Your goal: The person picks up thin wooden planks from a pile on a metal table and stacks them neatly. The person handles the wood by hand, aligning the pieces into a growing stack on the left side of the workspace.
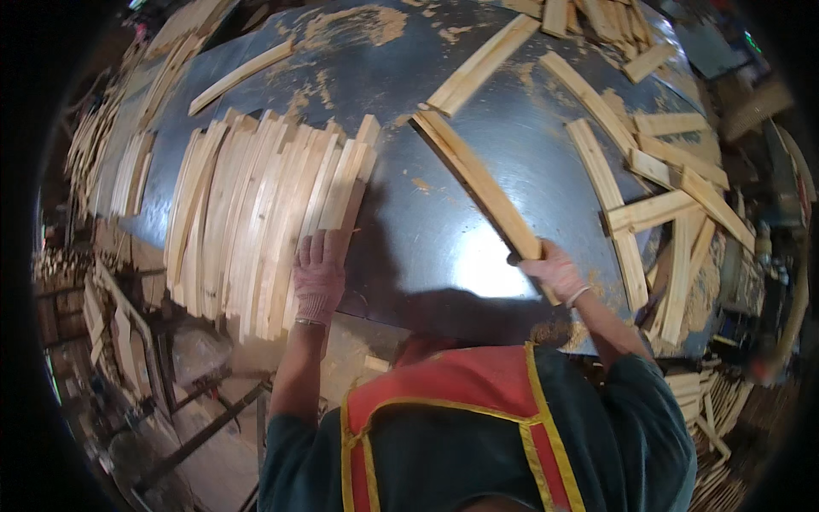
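Note:
My right hand (pixel 556 273), in a pinkish work glove, is closed around the near end of a wooden strip (pixel 478 183). That strip slants across the dark table, its far end pointing up and left. My left hand (pixel 319 275), gloved alike, lies on the near ends of the rightmost strips in a row of pale wooden strips (pixel 256 200). Its fingers stretch forward along the wood, and the thumb is hard to make out. The strips in the row lie side by side, their far ends uneven.
The dark, shiny table (pixel 418 256) carries scattered sawdust (pixel 354 27). Loose strips lie at the far left and far middle, with a crossed heap of strips (pixel 674 205) on the right. A metal frame (pixel 205 435) stands below left, and more strips (pixel 721 410) are piled below right.

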`<action>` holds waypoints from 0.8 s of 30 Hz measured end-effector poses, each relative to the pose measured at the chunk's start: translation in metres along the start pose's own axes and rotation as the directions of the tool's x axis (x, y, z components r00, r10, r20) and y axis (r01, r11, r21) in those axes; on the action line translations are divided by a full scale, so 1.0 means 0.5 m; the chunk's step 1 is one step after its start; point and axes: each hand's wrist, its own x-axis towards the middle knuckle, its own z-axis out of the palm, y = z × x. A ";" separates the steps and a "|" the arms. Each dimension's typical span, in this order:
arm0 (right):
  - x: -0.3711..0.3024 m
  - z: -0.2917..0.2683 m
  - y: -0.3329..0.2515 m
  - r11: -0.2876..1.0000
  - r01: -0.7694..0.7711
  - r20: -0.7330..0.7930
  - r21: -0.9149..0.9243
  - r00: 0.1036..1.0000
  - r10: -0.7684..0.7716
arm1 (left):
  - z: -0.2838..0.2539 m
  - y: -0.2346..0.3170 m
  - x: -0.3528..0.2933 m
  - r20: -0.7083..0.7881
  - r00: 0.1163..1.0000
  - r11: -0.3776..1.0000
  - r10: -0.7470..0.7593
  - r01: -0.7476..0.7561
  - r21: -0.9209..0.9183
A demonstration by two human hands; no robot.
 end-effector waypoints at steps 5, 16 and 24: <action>-0.051 0.289 -0.074 0.865 0.081 -0.069 0.495 0.996 -0.054 | -0.077 0.102 0.019 0.051 0.994 0.860 -0.097 0.109 -0.499; 0.033 0.022 -0.031 0.947 0.304 -0.573 0.109 0.797 -0.190 | -0.154 -0.131 -0.024 0.470 0.854 -0.014 -0.223 0.480 -0.877; 0.104 -0.423 0.326 0.687 0.247 -0.700 0.684 0.489 0.521 | -0.109 -0.080 -0.006 0.034 0.948 0.946 -0.317 0.318 -0.065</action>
